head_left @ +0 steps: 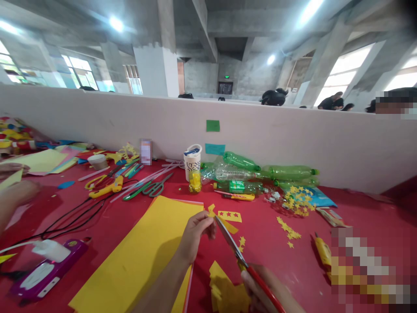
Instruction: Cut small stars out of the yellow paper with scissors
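My left hand (196, 232) pinches a small piece of yellow paper (211, 210) between thumb and fingertips. In my right hand (260, 280) is a pair of red-handled scissors (230, 238), its blade tips against the paper by my left fingers. Just beyond lies a yellow strip with star-shaped holes (235, 216). Small yellow stars (241, 244) rest beside the blades. Nearer to me are yellow paper scraps (224, 284), partly in shadow. A stack of yellow sheets (140, 243) lies under my left forearm.
Green plastic bottles (293, 172), a paper cup (192, 165) and a heap of yellow stars (298, 200) stand along the white partition (156, 117). Left are grey scissors (157, 186), a yellow glue gun (109, 188), a purple power strip (52, 271) and another person's hand (24, 190).
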{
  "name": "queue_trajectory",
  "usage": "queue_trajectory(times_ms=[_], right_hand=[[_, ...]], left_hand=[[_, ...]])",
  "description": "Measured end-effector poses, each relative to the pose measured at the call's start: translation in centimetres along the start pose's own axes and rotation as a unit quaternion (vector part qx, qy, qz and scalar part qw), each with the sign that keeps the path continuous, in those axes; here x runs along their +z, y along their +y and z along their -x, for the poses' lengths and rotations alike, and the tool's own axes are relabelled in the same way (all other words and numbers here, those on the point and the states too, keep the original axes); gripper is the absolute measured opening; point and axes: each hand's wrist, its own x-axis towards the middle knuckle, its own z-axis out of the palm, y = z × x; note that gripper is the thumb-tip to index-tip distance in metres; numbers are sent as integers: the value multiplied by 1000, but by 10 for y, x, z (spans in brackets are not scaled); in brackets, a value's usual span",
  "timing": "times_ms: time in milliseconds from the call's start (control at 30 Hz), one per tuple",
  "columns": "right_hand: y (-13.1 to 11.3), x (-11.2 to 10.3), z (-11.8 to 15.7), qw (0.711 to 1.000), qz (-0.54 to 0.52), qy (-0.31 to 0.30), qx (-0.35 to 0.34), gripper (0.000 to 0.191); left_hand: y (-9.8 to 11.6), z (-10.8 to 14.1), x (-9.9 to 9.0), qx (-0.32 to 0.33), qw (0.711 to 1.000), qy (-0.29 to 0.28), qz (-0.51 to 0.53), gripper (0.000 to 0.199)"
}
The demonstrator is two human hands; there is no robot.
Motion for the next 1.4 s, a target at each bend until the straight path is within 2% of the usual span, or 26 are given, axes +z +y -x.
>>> queue_trajectory(times_ms=[167,333,567,767,1033,1233,1400], right_hand=[[-7,4,3,999,21,10,-28,60],[-16,3,5,997,45,-9,-60,61],[-10,-2,5,993,70,-44,-79,57],[-7,-5,8,996,72,-14,-54,53],[-18,-5,12,994,68,-58,-57,52],[-11,-7,16,999,23,-27,-4,53],[-3,-6,12,1000,6,-13,-7,55]], left_hand=[[-1,2,-1,-16,1000,1,-15,22],[-1,2,0,-16,1000,10,-5,23],[2,-1,-3,-18,998,40,-35,26],[1,-1,-4,-34,995,27,-92,27],[3,-1,-5,-34,993,3,-113,26],[2,-2,-9,-31,992,-14,-118,26],[2,-2,-10,-35,992,-19,-119,26]])
